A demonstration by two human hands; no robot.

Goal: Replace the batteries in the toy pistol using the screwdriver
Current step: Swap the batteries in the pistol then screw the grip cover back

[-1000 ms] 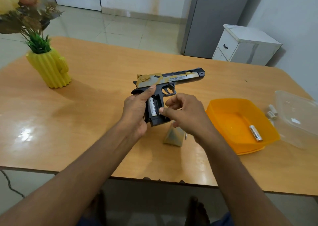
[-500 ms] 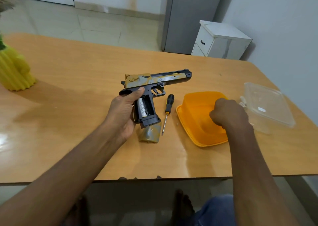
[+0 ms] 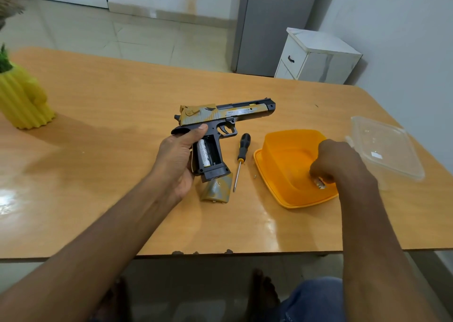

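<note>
From the head camera, the left hand (image 3: 176,160) grips the pistol (image 3: 220,123) by its handle, with the fingers wrapped round the back and the thumb lying along the side. The pistol is held up above the table (image 3: 122,115), near the middle, and its barrel points to the right. The side of the handle is open, and one battery (image 3: 204,153) sits inside, next to a dark bare slot. The cover (image 3: 217,189) lies on the table just under the handle. The screwdriver (image 3: 241,158) lies on the table between the pistol and the orange tub (image 3: 277,167), with its black and yellow handle pointing away from the person. A tiny screw (image 3: 255,176) lies close to the tub's near left edge. The right hand (image 3: 340,162) reaches down into the tub, and its curled fingers pinch a second battery (image 3: 319,182) at the bottom. A clear lid (image 3: 384,145) lies to the right of the tub. A yellow pot (image 3: 22,101) with a green plant stands far off at the left edge.
</note>
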